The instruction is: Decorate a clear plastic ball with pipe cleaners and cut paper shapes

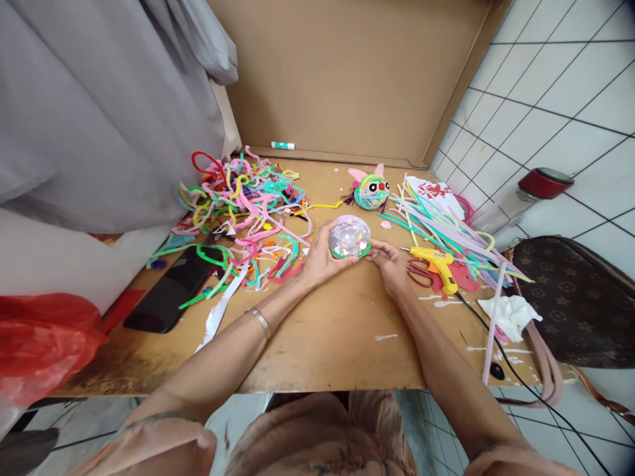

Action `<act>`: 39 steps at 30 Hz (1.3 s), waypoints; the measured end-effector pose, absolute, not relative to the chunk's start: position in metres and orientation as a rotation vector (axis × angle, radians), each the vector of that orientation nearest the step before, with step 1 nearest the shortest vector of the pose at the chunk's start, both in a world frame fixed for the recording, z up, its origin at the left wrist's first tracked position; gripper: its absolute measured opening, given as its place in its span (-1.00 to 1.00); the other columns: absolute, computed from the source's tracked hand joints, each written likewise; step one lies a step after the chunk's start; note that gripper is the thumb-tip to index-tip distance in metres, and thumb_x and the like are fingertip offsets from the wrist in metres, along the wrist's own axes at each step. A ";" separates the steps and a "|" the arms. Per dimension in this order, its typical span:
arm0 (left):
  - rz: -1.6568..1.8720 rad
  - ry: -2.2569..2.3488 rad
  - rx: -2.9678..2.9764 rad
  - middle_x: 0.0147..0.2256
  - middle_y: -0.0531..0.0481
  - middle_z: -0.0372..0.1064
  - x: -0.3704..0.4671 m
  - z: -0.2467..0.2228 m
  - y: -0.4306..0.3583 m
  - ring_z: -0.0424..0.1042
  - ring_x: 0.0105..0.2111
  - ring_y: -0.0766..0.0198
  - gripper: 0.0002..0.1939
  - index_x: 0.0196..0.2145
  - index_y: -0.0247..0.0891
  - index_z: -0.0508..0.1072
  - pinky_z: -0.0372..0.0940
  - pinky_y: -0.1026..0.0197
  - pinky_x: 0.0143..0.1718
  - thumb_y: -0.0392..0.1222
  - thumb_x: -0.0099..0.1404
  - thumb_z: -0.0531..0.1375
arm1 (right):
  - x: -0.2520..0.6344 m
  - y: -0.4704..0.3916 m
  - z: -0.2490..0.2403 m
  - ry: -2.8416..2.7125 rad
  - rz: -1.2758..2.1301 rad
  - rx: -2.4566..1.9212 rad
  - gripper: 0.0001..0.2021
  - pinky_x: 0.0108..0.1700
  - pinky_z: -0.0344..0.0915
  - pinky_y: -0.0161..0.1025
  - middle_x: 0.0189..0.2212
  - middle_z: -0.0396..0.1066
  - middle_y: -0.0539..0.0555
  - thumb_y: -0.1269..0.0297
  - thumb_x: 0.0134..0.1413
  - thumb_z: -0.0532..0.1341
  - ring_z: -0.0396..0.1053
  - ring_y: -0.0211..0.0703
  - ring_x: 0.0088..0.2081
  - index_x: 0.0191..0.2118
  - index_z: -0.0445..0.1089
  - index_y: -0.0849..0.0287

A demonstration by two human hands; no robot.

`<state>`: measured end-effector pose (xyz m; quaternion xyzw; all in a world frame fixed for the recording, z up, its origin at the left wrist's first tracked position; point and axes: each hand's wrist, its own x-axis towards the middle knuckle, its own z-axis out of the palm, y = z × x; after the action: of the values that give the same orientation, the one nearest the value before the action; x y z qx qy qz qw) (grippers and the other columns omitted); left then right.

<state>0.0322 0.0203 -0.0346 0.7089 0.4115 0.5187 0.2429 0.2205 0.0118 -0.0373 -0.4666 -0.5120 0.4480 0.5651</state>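
In the middle of the table, my left hand (321,254) wraps round the left side of a clear plastic ball (350,233) with a lilac rim and colourful bits showing in it. A green pipe cleaner (342,254) runs along the ball's lower edge. At the ball's lower right, my right hand (389,261) has its fingers closed on the end of that green pipe cleaner. Behind the ball sits a round figure (372,192) wound with coloured pipe cleaners, with pink ears, googly eyes and a red nose.
Tangled pipe cleaners (248,198) lie at the left, partly over a black phone (171,291). Straight pipe cleaners (441,218), a yellow glue gun (436,261), scissors (419,272) and crumpled tissue (510,316) lie right. A brown handbag (578,297) and bottle (516,198) stand beyond.
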 end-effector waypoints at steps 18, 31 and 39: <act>1.310 1.163 1.955 0.27 -0.26 0.07 0.027 -0.025 0.008 0.12 0.28 -0.09 0.01 0.28 -0.19 0.05 0.05 -0.14 0.29 0.06 -0.02 0.41 | 0.218 0.014 -0.043 -1.332 0.821 -1.188 -0.69 -0.25 0.44 -0.13 -0.24 0.48 0.07 0.26 -0.07 0.18 0.45 -0.17 -0.38 -0.12 0.32 0.11; 1.356 1.084 1.821 0.21 -0.28 0.15 0.033 -0.039 0.023 0.23 0.21 -0.04 -0.07 0.21 -0.21 0.09 0.15 -0.11 0.23 0.00 -0.03 0.42 | 0.215 0.014 -0.043 -1.430 0.749 -1.175 -0.55 -0.20 0.43 -0.15 -0.01 0.43 0.16 0.43 -0.10 0.12 0.46 -0.15 -0.28 0.01 0.32 0.12; 1.392 1.060 1.874 0.22 -0.26 0.11 0.032 -0.035 0.019 0.19 0.23 -0.06 0.00 0.24 -0.20 0.05 0.10 -0.11 0.26 0.05 -0.05 0.43 | 0.214 0.008 -0.036 -1.466 0.698 -1.212 -0.55 -0.22 0.44 -0.15 0.00 0.42 0.18 0.43 -0.07 0.11 0.46 -0.17 -0.29 0.03 0.28 0.14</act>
<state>0.0321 0.0188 -0.0352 0.7007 0.3963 0.5205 0.2847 0.2137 0.0084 -0.0357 -0.5076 -0.6137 0.2925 0.5293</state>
